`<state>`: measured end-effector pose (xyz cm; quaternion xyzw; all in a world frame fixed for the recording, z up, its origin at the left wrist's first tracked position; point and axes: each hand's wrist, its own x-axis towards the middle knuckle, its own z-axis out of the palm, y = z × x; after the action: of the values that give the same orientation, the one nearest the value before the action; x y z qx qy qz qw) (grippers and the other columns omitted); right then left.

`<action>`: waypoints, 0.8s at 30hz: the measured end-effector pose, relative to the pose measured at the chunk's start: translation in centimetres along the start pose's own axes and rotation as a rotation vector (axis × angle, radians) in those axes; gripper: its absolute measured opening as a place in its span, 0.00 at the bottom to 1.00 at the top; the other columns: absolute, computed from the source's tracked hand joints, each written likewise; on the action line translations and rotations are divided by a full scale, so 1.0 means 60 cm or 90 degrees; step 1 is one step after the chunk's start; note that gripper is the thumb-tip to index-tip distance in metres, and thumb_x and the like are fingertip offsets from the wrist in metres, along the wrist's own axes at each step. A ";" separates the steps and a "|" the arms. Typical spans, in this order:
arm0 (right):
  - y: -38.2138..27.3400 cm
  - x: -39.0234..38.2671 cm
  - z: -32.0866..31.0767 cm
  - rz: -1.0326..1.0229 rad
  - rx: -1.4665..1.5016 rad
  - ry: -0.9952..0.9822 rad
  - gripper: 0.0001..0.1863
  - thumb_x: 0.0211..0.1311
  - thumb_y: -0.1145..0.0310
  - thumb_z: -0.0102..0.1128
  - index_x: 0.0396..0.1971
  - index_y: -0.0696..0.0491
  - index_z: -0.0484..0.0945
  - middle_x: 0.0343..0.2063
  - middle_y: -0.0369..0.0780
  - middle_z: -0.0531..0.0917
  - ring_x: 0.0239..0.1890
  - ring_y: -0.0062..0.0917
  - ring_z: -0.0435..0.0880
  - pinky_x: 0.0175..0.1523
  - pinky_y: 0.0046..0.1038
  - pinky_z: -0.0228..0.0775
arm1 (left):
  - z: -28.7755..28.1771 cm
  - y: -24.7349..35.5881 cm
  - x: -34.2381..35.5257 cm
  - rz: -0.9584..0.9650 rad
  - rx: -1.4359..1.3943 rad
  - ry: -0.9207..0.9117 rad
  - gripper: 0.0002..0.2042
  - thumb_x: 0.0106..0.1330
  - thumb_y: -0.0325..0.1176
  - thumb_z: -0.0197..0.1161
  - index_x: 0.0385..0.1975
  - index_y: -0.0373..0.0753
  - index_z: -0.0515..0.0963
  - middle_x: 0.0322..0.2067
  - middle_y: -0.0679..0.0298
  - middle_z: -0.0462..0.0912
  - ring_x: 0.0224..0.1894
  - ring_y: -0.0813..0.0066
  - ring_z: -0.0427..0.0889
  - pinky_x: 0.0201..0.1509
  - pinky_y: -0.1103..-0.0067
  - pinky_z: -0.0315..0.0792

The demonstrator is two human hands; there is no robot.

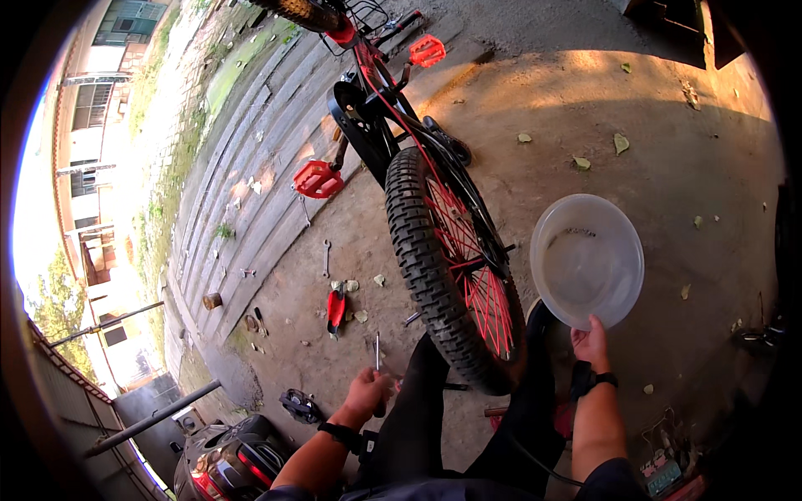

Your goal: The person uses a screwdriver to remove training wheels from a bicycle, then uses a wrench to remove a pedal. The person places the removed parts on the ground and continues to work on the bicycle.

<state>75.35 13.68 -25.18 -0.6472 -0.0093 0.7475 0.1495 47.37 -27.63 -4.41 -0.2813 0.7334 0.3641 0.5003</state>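
My left hand (368, 394) is closed round a screwdriver (378, 355) whose thin shaft points away from me; its dark handle shows partly below the fingers. In my right hand (590, 345) is the near rim of a round translucent plastic bowl (586, 280), tilted so its inside faces up. Small dark bits lie inside toward its far side. A bicycle with a red and black frame stands between the hands. Its knobbly black tyre (415, 250) and red-spoked wheel reach between my legs, and neither hand touches it.
On the ground left of the wheel lie a wrench (327, 258), a red and black object (336, 311) and several small tools. Red pedals (317, 179) stick out from the bicycle. At lower left stands a vehicle with red lights (230, 463). Dry leaves (621, 144) are scattered about.
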 end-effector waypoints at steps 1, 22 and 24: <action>0.006 0.035 0.002 0.018 0.005 -0.012 0.12 0.65 0.59 0.60 0.43 0.48 0.75 0.37 0.34 0.82 0.38 0.24 0.82 0.38 0.26 0.79 | 0.009 -0.006 0.006 -0.017 -0.004 0.022 0.16 0.65 0.29 0.60 0.51 0.32 0.69 0.29 0.58 0.79 0.25 0.70 0.79 0.30 0.76 0.75; -0.075 -0.164 0.152 -0.038 -0.395 -0.157 0.22 0.70 0.55 0.53 0.59 0.50 0.67 0.47 0.42 0.80 0.43 0.30 0.83 0.43 0.30 0.76 | 0.086 0.060 -0.080 0.046 -0.123 -0.133 0.08 0.72 0.31 0.48 0.43 0.32 0.66 0.33 0.49 0.80 0.28 0.54 0.84 0.34 0.68 0.79; -0.085 -0.280 0.211 -0.069 -0.433 -0.268 0.18 0.71 0.61 0.53 0.55 0.53 0.71 0.43 0.41 0.82 0.42 0.28 0.84 0.44 0.27 0.76 | 0.080 0.079 -0.108 0.042 -0.137 -0.157 0.09 0.73 0.31 0.48 0.45 0.32 0.66 0.35 0.49 0.80 0.30 0.54 0.85 0.39 0.66 0.80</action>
<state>66.12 16.87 -5.83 -0.4909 -0.3208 0.8091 -0.0389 48.42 -20.66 1.74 -0.2624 0.6321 0.4885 0.5412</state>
